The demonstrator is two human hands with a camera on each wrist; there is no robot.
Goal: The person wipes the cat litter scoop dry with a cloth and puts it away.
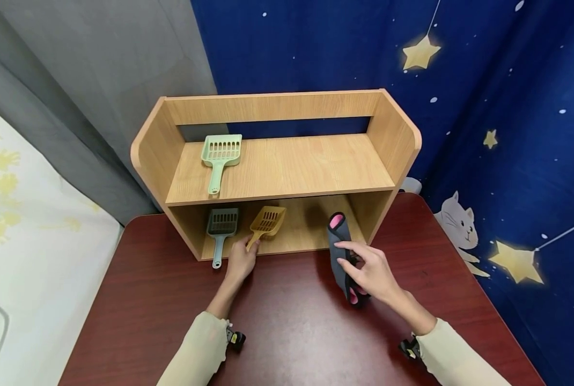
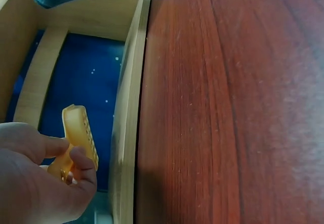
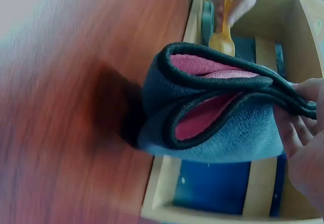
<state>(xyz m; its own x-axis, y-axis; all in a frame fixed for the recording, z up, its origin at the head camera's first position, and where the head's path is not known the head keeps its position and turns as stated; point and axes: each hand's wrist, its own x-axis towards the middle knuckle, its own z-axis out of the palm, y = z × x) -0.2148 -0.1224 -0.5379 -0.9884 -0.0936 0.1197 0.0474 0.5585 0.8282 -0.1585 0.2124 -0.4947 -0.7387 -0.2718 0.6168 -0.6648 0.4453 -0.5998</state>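
My left hand [image 1: 241,262] pinches the handle of a yellow litter scoop [image 1: 266,227], whose slotted head is over the lower board of a wooden shelf [image 1: 306,166]. In the left wrist view, thumb and fingers close on the scoop [image 2: 76,125]. At the lower right front of the shelf, my right hand [image 1: 374,271] grips a folded grey-blue cloth [image 1: 337,252] with pink inside and black edging. The right wrist view shows the cloth [image 3: 217,133] folded in loops, held at its edge. A grey litter scoop [image 1: 218,252] lies left of the yellow one, its handle jutting past the shelf front.
A pale green litter scoop [image 1: 216,174] lies on the upper board at the left. The shelf stands on a dark red table [image 1: 292,327]. Behind hang a grey curtain [image 1: 113,59] and a blue curtain [image 1: 316,48] with stars. Side panels bound the shelf.
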